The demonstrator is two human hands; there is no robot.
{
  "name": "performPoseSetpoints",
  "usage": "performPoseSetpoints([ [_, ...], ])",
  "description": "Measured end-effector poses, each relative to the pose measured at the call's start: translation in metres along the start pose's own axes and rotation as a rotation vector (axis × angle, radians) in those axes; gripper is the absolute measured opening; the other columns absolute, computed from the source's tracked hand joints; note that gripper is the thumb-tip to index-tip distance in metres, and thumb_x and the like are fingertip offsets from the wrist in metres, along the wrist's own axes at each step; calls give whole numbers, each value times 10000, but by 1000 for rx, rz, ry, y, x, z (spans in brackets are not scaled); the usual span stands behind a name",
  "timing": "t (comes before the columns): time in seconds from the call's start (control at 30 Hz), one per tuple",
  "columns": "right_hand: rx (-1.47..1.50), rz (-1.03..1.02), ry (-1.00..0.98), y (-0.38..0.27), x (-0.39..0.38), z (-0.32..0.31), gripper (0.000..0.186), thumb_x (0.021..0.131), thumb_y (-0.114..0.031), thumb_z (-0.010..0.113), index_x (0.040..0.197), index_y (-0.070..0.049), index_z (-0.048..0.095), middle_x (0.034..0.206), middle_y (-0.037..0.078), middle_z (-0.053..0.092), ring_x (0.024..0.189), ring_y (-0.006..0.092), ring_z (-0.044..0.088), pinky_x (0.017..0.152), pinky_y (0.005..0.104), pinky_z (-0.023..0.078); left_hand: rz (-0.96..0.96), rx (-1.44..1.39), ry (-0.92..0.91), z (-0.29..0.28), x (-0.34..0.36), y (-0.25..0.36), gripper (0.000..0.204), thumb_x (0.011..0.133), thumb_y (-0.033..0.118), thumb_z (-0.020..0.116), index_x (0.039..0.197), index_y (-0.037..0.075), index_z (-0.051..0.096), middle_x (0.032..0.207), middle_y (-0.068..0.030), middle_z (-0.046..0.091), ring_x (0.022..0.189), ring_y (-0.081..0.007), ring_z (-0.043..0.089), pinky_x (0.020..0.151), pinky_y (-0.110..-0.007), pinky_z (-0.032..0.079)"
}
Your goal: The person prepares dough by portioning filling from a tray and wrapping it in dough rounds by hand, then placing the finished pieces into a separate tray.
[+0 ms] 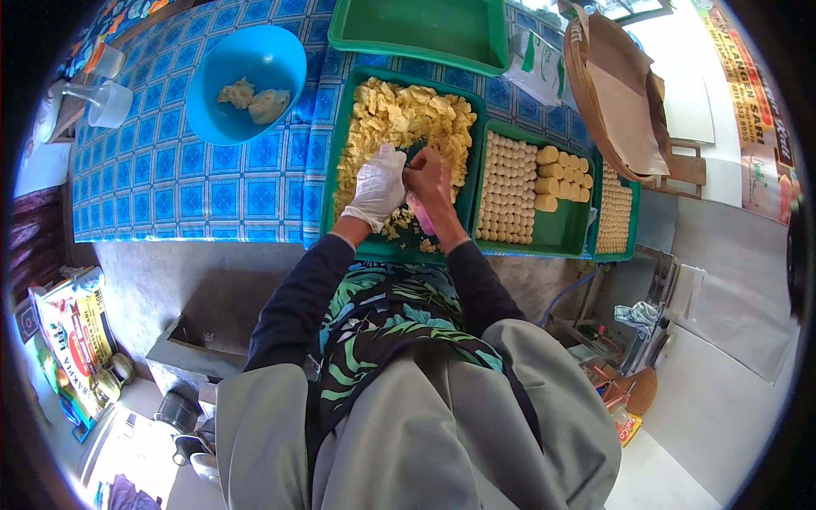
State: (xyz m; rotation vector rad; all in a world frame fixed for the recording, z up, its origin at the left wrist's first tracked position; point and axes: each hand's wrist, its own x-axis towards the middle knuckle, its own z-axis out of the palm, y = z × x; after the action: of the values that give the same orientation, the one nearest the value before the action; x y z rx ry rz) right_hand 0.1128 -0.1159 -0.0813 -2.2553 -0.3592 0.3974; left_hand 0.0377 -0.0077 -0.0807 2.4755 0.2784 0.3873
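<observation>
A person's left hand in a thin white glove (378, 183) and bare right hand (431, 183) are meeting over a soft, crumbly yellow mass (399, 106). The mass is filling much of a deep green rectangular plastic tray (391, 252), which is sitting at the near edge of a bench covered in blue tile-patterned cloth (170, 170). The fingers of both hands are curling inward, but whether either grip is closing on a piece cannot be told. A pink object (420, 214), its kind unclear, is showing beside the right wrist.

Toward the bench's right edge, a second green tray (557, 234) is carrying close rows of small pale balls (507, 191) along its left side and stubby yellow cylinders (552, 170) in its far right corner. Just beyond, a further green tray (630, 252) is holding more small balls (614, 212). Near the far edge, another green tray (425, 34) is lying beside a white-and-green plastic package (537, 68). On the bench's left half, a round blue plastic bowl (285, 72) is holding two pale, doughy lumps (269, 105).
</observation>
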Motion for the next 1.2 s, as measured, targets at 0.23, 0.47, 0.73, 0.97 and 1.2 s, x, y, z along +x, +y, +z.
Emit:
performPoseSetpoints([
  [0.23,-213,-628,-2,-6,-19,-13,496,610,-22,831,1067,-51,640,944,129,640,903,297,622,758,418,518,-271,-54,-36,-26,-62,3,359,733,171,731,1039,40,597,1017,-173,593,974,-376,587,812,-444,493],
  [0.47,-188,-539,181,0,-24,-33,426,700,-51,751,1110,-49,635,985,131,638,904,311,593,749,423,505,-169,-47,91,-19,-42,1,413,724,159,741,1089,18,611,1047,-214,615,971,-398,600,838,-449,497],
  [0.73,-33,82,852,135,-62,-206,486,728,-28,779,1184,-39,612,935,86,664,731,173,633,654,311,517,-110,-52,59,11,-30,2,397,731,148,730,1087,16,616,1020,-198,612,968,-379,603,840,-435,500],
  [0.97,-132,77,734,202,-41,-224,615,731,61,717,1316,-42,556,968,123,696,829,228,683,691,356,541,-97,-16,18,11,-26,4,384,721,143,726,1070,23,620,1014,-196,600,973,-373,596,828,-440,496],
  [1.2,-205,27,800,226,-41,-230,615,785,60,639,1376,-64,524,1060,115,694,803,172,677,729,302,540,-72,-56,81,8,-10,14,369,746,173,713,1066,7,634,961,-191,620,935,-373,589,809,-448,489],
])
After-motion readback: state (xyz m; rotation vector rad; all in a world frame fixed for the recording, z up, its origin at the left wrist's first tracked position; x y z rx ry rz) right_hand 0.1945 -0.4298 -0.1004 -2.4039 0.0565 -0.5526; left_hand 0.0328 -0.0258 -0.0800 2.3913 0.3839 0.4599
